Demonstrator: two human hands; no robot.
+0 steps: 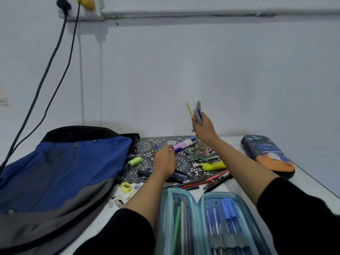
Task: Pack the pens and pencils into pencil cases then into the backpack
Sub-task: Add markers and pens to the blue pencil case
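While seemingly levelling ends, grips upright bundle of pens and pencils (198, 110) in right hand (205, 130) at one o'clock, tips on black lace mat (143, 148); curls left hand (163, 161) at eleven, hold unclear. Open pale-blue mesh pencil case (201, 201) at six; blue-grey fabric backpack (55, 172) at nine.

Home study desk (237, 142) with lace mat (184, 162) and backpack (64, 168).

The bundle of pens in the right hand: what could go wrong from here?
The right hand grips the bundle of pens upright and it looks loose, so one could slip out and scatter. The open pencil case already holds many pens, so the bundle may not fit. The closed pencil case lies near the right edge of the table; the right arm might knock it off.
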